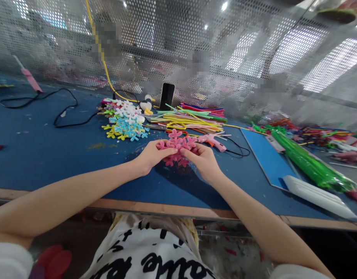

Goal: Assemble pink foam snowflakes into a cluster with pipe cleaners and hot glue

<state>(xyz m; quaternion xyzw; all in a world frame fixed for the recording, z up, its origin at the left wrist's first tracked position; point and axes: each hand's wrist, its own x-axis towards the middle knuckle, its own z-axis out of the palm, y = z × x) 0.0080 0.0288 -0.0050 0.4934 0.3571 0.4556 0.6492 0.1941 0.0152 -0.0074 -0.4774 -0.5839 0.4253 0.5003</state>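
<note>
Between my two hands is a pink pipe-cleaner snowflake (176, 144) with flower-shaped tips, raised a little over the blue table (132, 193). Thumb and fingers of my left hand (155, 154) pinch its left side. On the opposite side my right hand (202, 159) grips it the same way, thumb on top. Just behind lies a pink glue gun (211, 142). A pile of similar snowflakes (127, 121) in white, blue and yellow sits beyond my left hand. Fingertips under the pink piece are hidden.
Loose pipe cleaners (193, 121) lie behind, below a propped phone (167, 96). Scissors with orange handles (178, 131) rest nearby. A blue board (265, 159), a green wrapped bundle (309, 161) and a white packet (318, 195) are at right. Another pink glue gun (31, 80) trails its cord at left.
</note>
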